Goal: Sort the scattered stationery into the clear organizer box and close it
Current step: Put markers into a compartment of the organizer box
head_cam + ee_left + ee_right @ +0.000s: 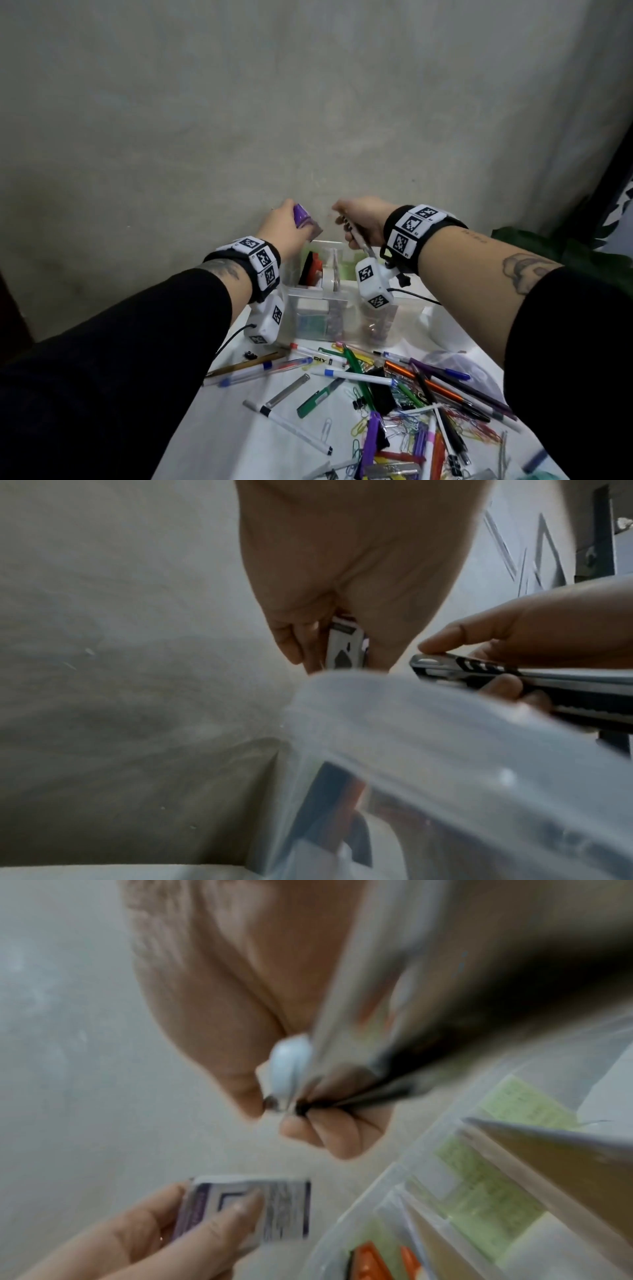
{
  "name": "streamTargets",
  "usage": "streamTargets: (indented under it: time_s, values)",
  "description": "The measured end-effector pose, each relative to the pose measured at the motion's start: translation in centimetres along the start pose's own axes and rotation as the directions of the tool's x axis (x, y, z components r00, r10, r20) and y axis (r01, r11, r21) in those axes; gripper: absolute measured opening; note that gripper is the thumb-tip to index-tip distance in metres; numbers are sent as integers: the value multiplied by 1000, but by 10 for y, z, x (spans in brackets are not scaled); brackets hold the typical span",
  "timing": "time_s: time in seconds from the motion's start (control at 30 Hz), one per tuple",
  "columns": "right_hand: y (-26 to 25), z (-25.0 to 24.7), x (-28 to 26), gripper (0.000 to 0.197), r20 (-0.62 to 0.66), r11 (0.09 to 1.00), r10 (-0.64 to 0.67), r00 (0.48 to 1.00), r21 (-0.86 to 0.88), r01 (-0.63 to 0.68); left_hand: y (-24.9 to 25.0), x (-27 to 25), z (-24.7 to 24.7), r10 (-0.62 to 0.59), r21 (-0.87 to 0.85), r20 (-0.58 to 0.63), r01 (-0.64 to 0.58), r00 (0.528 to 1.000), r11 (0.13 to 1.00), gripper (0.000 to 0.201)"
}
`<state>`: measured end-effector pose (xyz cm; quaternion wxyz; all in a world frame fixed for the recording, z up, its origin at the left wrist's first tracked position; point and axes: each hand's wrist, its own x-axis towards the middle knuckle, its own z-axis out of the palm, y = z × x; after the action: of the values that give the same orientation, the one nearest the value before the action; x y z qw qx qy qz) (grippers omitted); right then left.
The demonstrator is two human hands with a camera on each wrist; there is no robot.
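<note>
The clear organizer box [407,310] stands open at the table's far edge, with dividers and items in its compartments. Above its back left corner my left hand [286,221] pinches a small purple-and-white packet [304,219]; the same packet [253,1207] shows in the right wrist view, held by the left hand [154,1231]. Over the box's back middle my right hand [349,224] grips a silver-and-black utility knife [360,241]. The knife [514,680] lies level in the right hand's fingers [479,637]. The two hands are close together but apart.
Several pens, markers, paper clips and binder clips [394,387] lie scattered on the white table [239,442] in front of the box. Green sticky notes [479,1177] and an orange item [373,1259] sit inside it. A grey wall [308,120] rises right behind.
</note>
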<state>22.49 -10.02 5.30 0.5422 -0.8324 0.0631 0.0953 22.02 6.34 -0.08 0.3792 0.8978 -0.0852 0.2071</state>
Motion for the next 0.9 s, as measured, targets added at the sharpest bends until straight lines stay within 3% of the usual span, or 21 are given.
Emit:
streamTargets:
  time_s: [0.07,0.13,0.23,0.33,0.47,0.53,0.57,0.67,0.8,0.9]
  values:
    - [-7,-4,-1,21,-128,990,-45,991,126,62,4,4,-3,-1,-67,0,1,1000,998,35]
    - [-10,-7,-2,13,-190,987,-48,981,141,75,9,5,-2,-6,-22,153,9,988,1000,36]
    - [-5,-8,-5,10,-197,995,-63,978,64,77,13,4,5,-7,174,388,-65,922,983,35]
    - [2,-8,2,20,-121,992,-123,985,-26,121,15,3,10,-4,282,467,-145,884,948,33]
    - [6,-5,-3,11,-172,982,-166,971,-118,147,18,5,8,-7,457,463,-232,887,859,29]
    - [9,-2,-1,46,-271,978,-194,943,-126,165,17,7,6,-17,510,469,-255,883,821,24]
    - [9,1,-1,54,-312,977,-205,928,-124,174,15,8,5,-27,530,466,-255,884,809,20]
    - [6,10,-1,54,-341,964,-258,904,-155,216,9,7,4,-46,547,417,-210,908,810,17]
    - [2,16,0,43,-273,866,-427,862,-398,303,3,6,7,-54,519,354,-148,934,842,24]
    - [-3,20,0,35,-166,781,-446,880,-552,291,2,4,8,-59,498,329,-120,943,859,25]
